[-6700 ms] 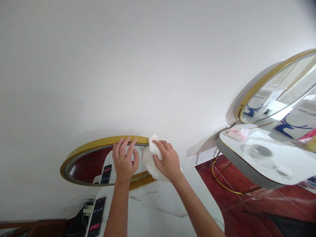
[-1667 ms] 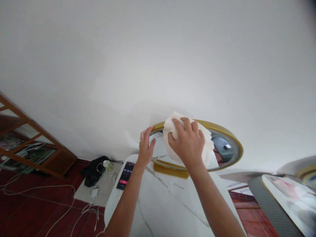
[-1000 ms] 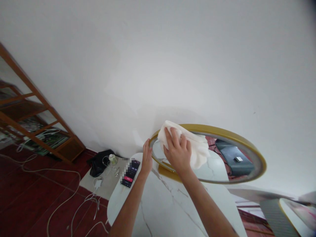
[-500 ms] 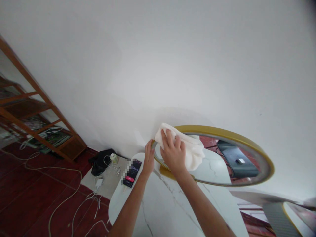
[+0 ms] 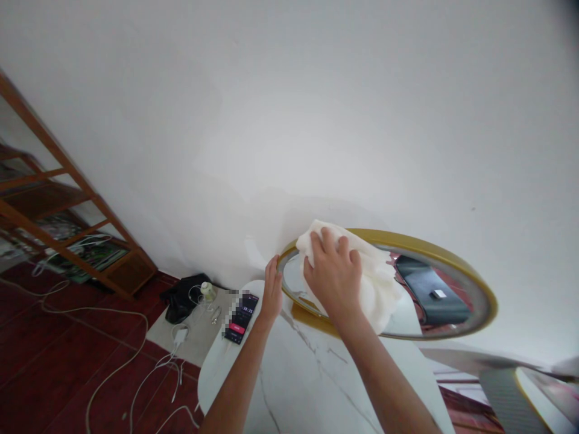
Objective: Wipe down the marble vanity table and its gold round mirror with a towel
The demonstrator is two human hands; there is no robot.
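Observation:
An oval mirror (image 5: 409,325) in a gold frame leans by the wall on a white marble-patterned table (image 5: 312,380). My left hand (image 5: 272,292) grips the left end of its frame, fingers on the outer edge. With fingers somewhat spread, my right hand (image 5: 335,271) presses a white cloth (image 5: 377,271) against the left and middle part of the glass. The cloth hangs loosely over the mirror's upper rim and down past its lower edge. Part of the frame behind the cloth is hidden.
A lit phone (image 5: 242,316) lies on the table's left edge. Beyond it are a black bag (image 5: 183,298), a small bottle (image 5: 208,291) and a white charger (image 5: 180,336) with cables across the red floor (image 5: 58,355). A wooden shelf (image 5: 94,205) stands left.
My right hand and the cloth have slid rightward over the mirror, uncovering more glass near its left end. My left hand stays on the frame.

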